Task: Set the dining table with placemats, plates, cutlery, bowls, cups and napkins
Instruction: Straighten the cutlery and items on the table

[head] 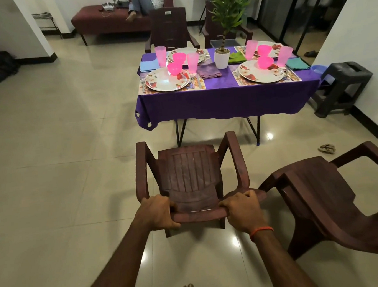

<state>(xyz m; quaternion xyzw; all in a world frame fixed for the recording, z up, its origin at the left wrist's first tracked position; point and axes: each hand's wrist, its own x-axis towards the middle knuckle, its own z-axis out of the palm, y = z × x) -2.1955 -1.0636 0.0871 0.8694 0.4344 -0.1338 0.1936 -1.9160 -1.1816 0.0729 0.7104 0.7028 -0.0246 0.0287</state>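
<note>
Brown plastic chair (190,177) is gripped at the top of its backrest, left hand (157,212) and right hand (243,209) each curled tight over the rail, a second chair (323,200) just right of the right hand. Well ahead of the grip, the purple-clothed table (225,102) lies long side across the push line, seemingly fully laid, its near left plate (167,79) almost dead ahead of both hands alike.

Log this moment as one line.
left hand: grips chair back | right hand: grips chair back | chair: apart from table | table: four places laid
</note>
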